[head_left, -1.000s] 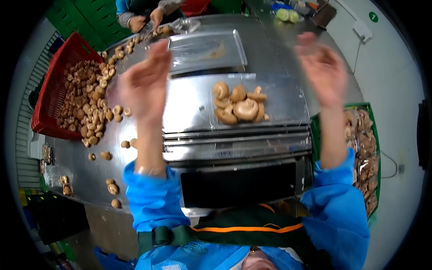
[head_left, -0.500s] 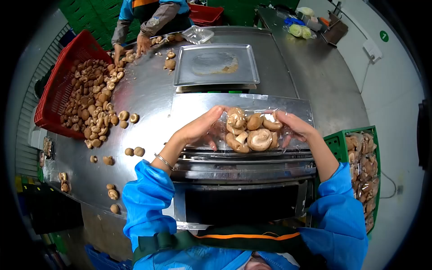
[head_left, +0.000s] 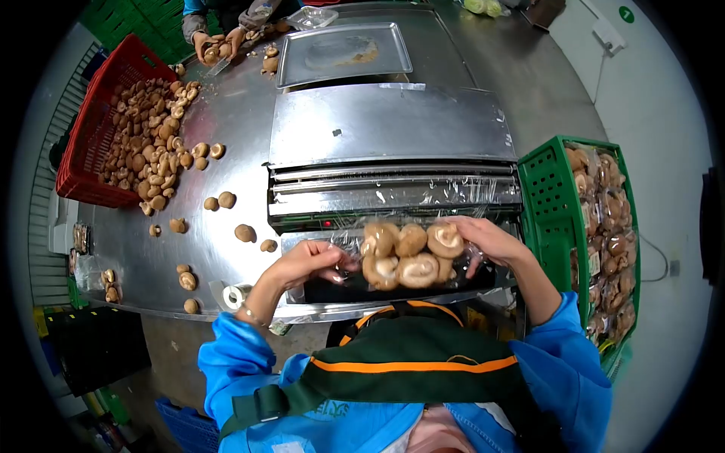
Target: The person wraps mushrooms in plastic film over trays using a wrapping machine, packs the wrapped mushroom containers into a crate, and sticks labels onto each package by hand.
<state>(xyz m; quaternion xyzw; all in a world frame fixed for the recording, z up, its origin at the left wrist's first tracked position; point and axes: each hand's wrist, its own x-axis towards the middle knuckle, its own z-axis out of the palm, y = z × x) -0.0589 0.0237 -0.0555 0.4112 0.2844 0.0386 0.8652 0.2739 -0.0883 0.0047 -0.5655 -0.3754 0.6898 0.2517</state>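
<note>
Left hand [head_left: 313,261], right hand [head_left: 489,240] grip mushroom pack [head_left: 408,258] | red crate [head_left: 97,195]: mushrooms [head_left: 140,140] | green crate [head_left: 545,215]: packs [head_left: 613,245]

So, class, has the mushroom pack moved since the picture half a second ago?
Yes, toward the wearer: the mushroom pack overlapped the front of the steel plate then; now it sits clear of that plate's front edge.

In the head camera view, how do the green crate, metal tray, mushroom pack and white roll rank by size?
Largest to smallest:
1. Green crate
2. Metal tray and mushroom pack: too close to rank
3. White roll
</note>
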